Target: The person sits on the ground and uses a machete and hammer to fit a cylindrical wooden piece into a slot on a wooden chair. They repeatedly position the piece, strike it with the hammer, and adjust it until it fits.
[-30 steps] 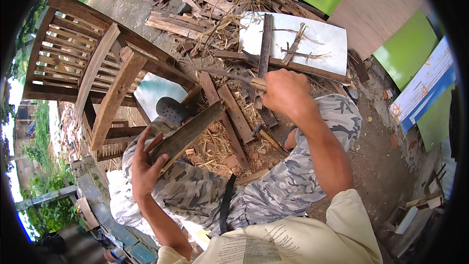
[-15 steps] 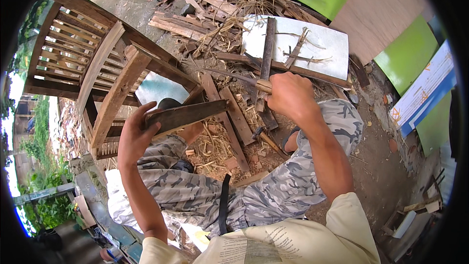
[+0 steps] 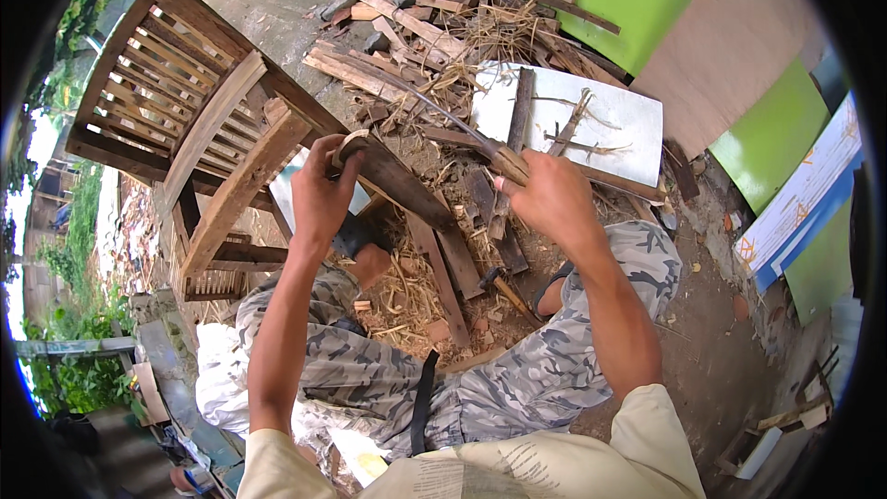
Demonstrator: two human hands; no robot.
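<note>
My left hand (image 3: pixel 323 187) grips the upper end of a dark wooden board (image 3: pixel 407 183), thumb and fingers around its pale cut end. The board slants down and away to the right, above wood strips on the ground. My right hand (image 3: pixel 557 201) is wrapped round the wooden handle of a long, narrow-bladed knife (image 3: pixel 464 129). Its blade points up and to the left, apart from the board. Just left of my left hand stands a wooden chair (image 3: pixel 217 74) with a slatted back, tipped at an angle.
A hammer (image 3: pixel 511 294) lies between my feet among shavings and wood strips (image 3: pixel 436 279). Ahead are a heap of scrap wood (image 3: pixel 397 28) and a white panel (image 3: pixel 610 125) with sticks on it. Green sheets (image 3: pixel 771 120) lean at the right.
My left hand has risen and moved right, tilting the board from nearly level to sloping downward. The knife's blade has swung up to a steeper angle, while my right hand has dropped slightly.
</note>
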